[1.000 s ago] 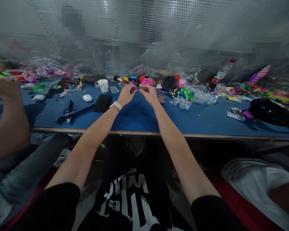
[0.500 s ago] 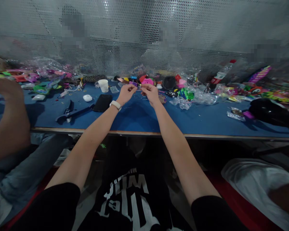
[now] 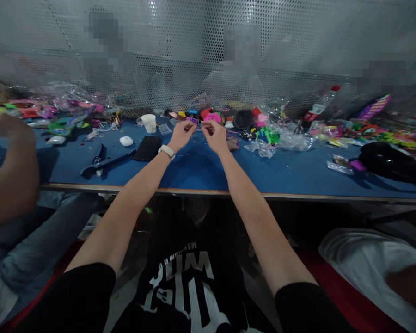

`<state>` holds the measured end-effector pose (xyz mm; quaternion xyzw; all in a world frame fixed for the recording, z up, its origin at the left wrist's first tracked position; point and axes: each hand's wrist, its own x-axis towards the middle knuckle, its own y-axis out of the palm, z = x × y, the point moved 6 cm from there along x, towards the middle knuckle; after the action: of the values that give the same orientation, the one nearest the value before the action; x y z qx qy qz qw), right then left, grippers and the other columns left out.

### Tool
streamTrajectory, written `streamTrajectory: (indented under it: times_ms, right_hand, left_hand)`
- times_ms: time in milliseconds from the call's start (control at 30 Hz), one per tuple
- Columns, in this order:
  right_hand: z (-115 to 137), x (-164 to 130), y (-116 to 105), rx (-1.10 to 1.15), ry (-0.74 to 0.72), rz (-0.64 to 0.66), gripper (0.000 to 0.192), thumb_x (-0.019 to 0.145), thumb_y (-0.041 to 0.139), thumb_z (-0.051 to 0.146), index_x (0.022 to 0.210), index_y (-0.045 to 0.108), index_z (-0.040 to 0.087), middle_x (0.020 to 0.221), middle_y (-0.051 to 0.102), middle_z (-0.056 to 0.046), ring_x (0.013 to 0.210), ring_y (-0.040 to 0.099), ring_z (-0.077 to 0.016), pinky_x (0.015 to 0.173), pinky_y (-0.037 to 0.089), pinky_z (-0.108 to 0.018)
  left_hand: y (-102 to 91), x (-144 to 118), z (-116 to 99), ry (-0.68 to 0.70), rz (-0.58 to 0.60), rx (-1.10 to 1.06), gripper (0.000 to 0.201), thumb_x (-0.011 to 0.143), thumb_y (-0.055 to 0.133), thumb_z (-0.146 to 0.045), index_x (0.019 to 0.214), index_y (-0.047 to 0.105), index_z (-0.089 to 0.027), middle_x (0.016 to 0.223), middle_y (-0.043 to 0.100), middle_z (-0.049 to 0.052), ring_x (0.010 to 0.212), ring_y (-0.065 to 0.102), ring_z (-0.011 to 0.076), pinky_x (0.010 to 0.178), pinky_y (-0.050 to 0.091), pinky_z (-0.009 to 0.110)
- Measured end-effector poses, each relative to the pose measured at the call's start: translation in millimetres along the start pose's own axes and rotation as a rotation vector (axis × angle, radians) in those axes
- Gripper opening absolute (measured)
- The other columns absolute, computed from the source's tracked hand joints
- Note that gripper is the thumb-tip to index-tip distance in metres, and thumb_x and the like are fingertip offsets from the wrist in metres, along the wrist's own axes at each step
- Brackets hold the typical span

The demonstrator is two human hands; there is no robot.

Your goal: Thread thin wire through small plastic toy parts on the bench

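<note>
Both hands meet above the blue table in front of a pile of small colourful items. My left hand [image 3: 183,133], with a pale band on its wrist, is closed in a pinch. A few centimetres to its right, my right hand [image 3: 214,134] is pinched too. Between them a thin thread [image 3: 198,142] hangs in a loose loop; its ends run into the fingertips. Whether anything else small sits between the fingers is too tiny to tell. Just behind the hands lie a pink piece [image 3: 212,117] and a purple piece [image 3: 192,120].
Left of my hands are a black phone [image 3: 147,148], a white cup [image 3: 149,123], a white mouse-like object [image 3: 126,141] and dark-handled pliers [image 3: 106,163]. A bottle [image 3: 317,111] leans to the right, near a black bag [image 3: 391,162]. Another person's arm [image 3: 19,162] reaches in at left.
My right hand has shifted slightly left and the thread's loop now shows between the hands. My left hand has barely moved. The other person's arm at left has moved a little.
</note>
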<state>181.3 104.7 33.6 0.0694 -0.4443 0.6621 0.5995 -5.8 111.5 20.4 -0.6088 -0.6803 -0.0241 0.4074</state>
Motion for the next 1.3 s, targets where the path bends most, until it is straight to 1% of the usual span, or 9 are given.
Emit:
streamTrajectory:
  times_ms: [100,267,433,600,700,833,1000,1133,1300]
  right_hand:
    - [3,0,-2,0.02,-0.003,-0.007,0.069,0.113,0.066,0.082,0.147,0.081,0.024,0.126,0.088,-0.018,0.122,0.085,-0.0384,0.115,0.071,-0.061]
    - [2,0,0,0.079,0.026,0.034,0.074,0.103,0.079,0.084,0.147,0.08,0.025,0.131,0.088,-0.018,0.118,0.085,-0.0381,0.108,0.073,-0.06]
    - [-6,2,3,0.115,0.041,0.026,0.07,0.105,0.071,0.088,0.128,0.086,0.024,0.124,0.089,-0.018,0.114,0.087,-0.0358,0.109,0.073,-0.057]
    - [-7,2,5,0.084,0.053,0.026,0.069,0.107,0.071,0.088,0.125,0.087,0.024,0.122,0.09,-0.016,0.113,0.087,-0.0348,0.109,0.073,-0.056]
    - [-6,2,4,0.075,0.056,0.028,0.059,0.109,0.074,0.08,0.122,0.088,0.023,0.122,0.091,-0.017,0.113,0.087,-0.0357,0.111,0.072,-0.057]
    - [-7,1,2,0.027,0.036,0.049,0.04,0.111,0.077,0.06,0.119,0.089,0.022,0.119,0.092,-0.017,0.113,0.087,-0.0365,0.114,0.071,-0.059]
    - [-16,0,5,-0.069,0.067,0.133,0.02,0.102,0.078,0.036,0.105,0.091,0.022,0.108,0.092,-0.015,0.102,0.087,-0.0359,0.107,0.073,-0.059]
    - [-24,-1,11,-0.157,0.066,0.195,0.015,0.096,0.078,0.029,0.095,0.091,0.022,0.099,0.091,-0.013,0.097,0.087,-0.0351,0.103,0.073,-0.055]
    - [-28,-1,16,-0.185,0.048,0.201,0.016,0.096,0.076,0.023,0.099,0.092,0.023,0.1,0.091,-0.013,0.097,0.087,-0.0344,0.103,0.073,-0.055]
  left_hand:
    - [-1.2,0,0,-0.009,-0.024,-0.004,0.029,0.119,0.067,-0.047,0.103,0.074,-0.024,0.093,0.08,0.009,0.09,0.075,0.0242,0.086,0.065,0.041]
    - [-3.8,0,-1,-0.027,-0.063,-0.04,0.024,0.118,0.066,-0.041,0.106,0.076,-0.023,0.096,0.081,0.009,0.095,0.078,0.0261,0.09,0.067,0.044]
    - [-3.7,-1,-5,-0.037,-0.039,-0.03,0.025,0.118,0.066,-0.042,0.103,0.073,-0.023,0.098,0.081,0.01,0.096,0.076,0.0251,0.09,0.065,0.041]
    - [-5.9,-4,-8,-0.009,-0.037,0.029,0.021,0.116,0.068,-0.039,0.101,0.07,-0.025,0.097,0.079,0.008,0.093,0.072,0.0243,0.093,0.064,0.043]
    - [-7.1,-5,-8,-0.005,-0.025,0.047,0.018,0.114,0.069,-0.033,0.098,0.07,-0.025,0.097,0.08,0.008,0.091,0.072,0.0243,0.094,0.063,0.044]
    - [-7.0,-7,-8,0.024,0.033,0.087,0.019,0.112,0.069,-0.03,0.094,0.073,-0.025,0.095,0.081,0.009,0.09,0.073,0.0252,0.096,0.063,0.044]
    - [-2.1,-13,-7,0.084,0.123,0.24,0.022,0.108,0.072,-0.035,0.089,0.076,-0.024,0.092,0.083,0.01,0.092,0.075,0.0292,0.1,0.063,0.047]
    - [3.9,-15,-5,0.083,0.183,0.285,0.016,0.101,0.077,-0.027,0.086,0.077,-0.025,0.088,0.082,0.01,0.092,0.076,0.0302,0.1,0.063,0.048]
    - [7.6,-16,-8,0.05,0.206,0.311,0.011,0.1,0.075,-0.019,0.092,0.081,-0.023,0.098,0.083,0.011,0.099,0.078,0.0315,0.104,0.062,0.05]
